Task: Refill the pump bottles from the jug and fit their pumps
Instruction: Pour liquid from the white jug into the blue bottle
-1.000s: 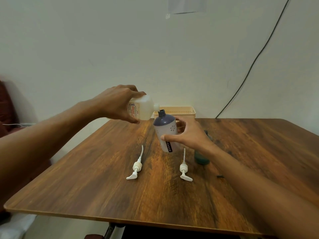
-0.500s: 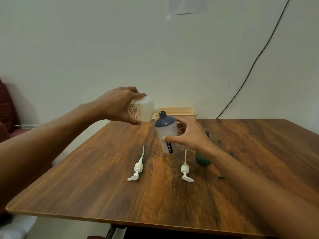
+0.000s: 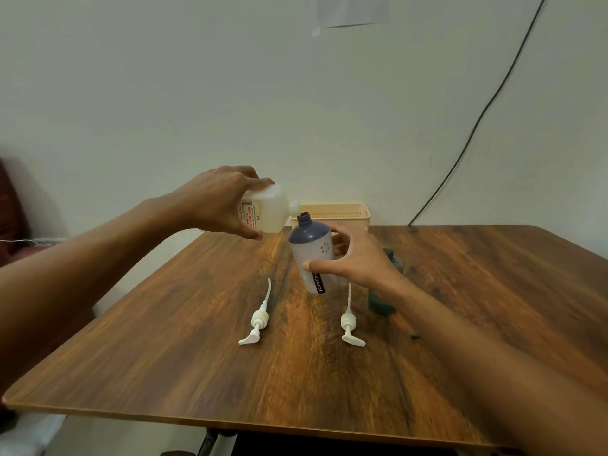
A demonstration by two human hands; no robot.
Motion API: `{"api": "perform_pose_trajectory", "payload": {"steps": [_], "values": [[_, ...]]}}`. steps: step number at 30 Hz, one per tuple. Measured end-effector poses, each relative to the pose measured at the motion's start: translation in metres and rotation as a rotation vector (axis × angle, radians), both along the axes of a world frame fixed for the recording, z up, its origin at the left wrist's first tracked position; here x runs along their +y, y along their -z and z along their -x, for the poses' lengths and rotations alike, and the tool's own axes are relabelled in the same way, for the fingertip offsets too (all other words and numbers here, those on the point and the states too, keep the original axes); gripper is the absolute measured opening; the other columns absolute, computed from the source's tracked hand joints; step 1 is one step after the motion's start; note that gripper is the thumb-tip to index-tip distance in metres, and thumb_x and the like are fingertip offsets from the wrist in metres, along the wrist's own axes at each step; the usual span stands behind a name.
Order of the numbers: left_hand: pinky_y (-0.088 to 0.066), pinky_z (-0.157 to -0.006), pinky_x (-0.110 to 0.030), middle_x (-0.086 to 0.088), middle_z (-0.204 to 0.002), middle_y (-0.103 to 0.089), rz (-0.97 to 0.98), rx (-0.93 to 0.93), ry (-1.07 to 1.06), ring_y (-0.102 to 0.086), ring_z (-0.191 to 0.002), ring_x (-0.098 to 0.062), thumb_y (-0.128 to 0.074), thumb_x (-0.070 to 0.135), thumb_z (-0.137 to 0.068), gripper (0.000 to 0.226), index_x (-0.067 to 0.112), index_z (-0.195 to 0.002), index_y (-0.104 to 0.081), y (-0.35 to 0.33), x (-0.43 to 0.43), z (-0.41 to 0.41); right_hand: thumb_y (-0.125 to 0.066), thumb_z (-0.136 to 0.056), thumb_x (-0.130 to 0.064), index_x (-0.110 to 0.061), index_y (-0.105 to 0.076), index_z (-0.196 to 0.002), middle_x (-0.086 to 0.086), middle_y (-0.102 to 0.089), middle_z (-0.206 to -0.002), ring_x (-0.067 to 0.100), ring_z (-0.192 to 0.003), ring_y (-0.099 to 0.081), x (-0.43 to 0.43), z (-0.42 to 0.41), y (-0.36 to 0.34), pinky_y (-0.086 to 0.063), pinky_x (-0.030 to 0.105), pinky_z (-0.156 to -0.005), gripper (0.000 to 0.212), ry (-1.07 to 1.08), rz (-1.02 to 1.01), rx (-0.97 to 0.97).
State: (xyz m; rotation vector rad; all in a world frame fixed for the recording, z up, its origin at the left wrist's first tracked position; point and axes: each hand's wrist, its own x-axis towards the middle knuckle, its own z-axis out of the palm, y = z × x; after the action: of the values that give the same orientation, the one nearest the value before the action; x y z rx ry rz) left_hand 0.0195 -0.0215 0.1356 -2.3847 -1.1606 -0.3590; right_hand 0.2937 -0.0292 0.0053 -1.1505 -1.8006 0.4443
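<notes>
Left hand (image 3: 214, 200) is wrapped around a translucent white plastic jug with an orange-lettered label (image 3: 265, 212), holding it tipped on its side above the wooden table (image 3: 477, 291) so that its small spout sits just over the open neck of the bottle beside it. Right hand (image 3: 355, 261) grips that bottle — a white plastic pump bottle with a dark blue shoulder and neck (image 3: 312, 253) — thumb across the front, fingers curled behind; the bottle leans slightly and is lifted off the table. Whether liquid is running cannot be told.

Two white plastic pump heads with long dip tubes lie flat on the tabletop, well apart from each other: one (image 3: 258, 319) in front of the jug, the other (image 3: 349, 320) below the right wrist. A dark green bottle (image 3: 383, 301) stands partly hidden behind the right forearm. At the table's far edge, against the wall, sits a pale beige plastic basket (image 3: 342, 212) — a black cable (image 3: 477, 120) runs down the wall to the right of it.
</notes>
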Motion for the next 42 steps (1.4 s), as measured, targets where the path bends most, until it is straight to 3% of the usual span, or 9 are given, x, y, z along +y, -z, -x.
{"api": "perform_pose_trajectory", "payload": {"steps": [18,28,35,42], "values": [[-0.052,-0.075,-0.028,0.002,-0.124,-0.059,0.002,0.015,-0.006,-0.061,-0.103,-0.017,-0.082,0.067,-0.068,0.102,0.026,-0.153,-0.045,-0.0008,0.0018,-0.004,-0.093,-0.072,-0.052,-0.028,-0.059,-0.146,-0.006,-0.069,-0.132,0.01,-0.114,-0.066,-0.0012,-0.0016,0.0005,-0.059,0.022,-0.084,0.085,0.011,-0.006,-0.002],[-0.056,-0.081,-0.037,0.003,-0.122,-0.058,0.008,0.014,-0.008,-0.061,-0.103,-0.018,-0.083,0.066,-0.068,0.1,0.027,-0.152,-0.046,-0.0015,0.0002,-0.0028,-0.092,-0.072,-0.053,-0.028,-0.059,-0.145,-0.004,-0.07,-0.131,0.011,-0.113,-0.066,-0.0039,-0.0006,-0.0011,-0.061,0.029,-0.089,0.085,0.014,0.009,-0.01],[-0.049,-0.077,-0.027,0.002,-0.123,-0.059,-0.004,0.011,0.0,-0.06,-0.104,-0.016,-0.083,0.065,-0.069,0.101,0.025,-0.153,-0.045,-0.0008,0.0037,-0.0024,-0.092,-0.072,-0.053,-0.028,-0.058,-0.146,-0.003,-0.069,-0.134,0.014,-0.115,-0.066,-0.0041,0.0001,-0.0017,-0.063,0.037,-0.093,0.085,0.025,0.008,-0.017],[-0.052,-0.077,-0.03,0.003,-0.124,-0.058,-0.006,0.009,0.012,-0.059,-0.104,-0.016,-0.083,0.066,-0.068,0.1,0.027,-0.153,-0.046,-0.001,0.005,-0.0014,-0.093,-0.072,-0.052,-0.028,-0.059,-0.145,-0.005,-0.07,-0.131,0.012,-0.113,-0.067,-0.0054,-0.0001,-0.0014,-0.062,0.032,-0.09,0.084,0.009,0.009,0.005]]}}
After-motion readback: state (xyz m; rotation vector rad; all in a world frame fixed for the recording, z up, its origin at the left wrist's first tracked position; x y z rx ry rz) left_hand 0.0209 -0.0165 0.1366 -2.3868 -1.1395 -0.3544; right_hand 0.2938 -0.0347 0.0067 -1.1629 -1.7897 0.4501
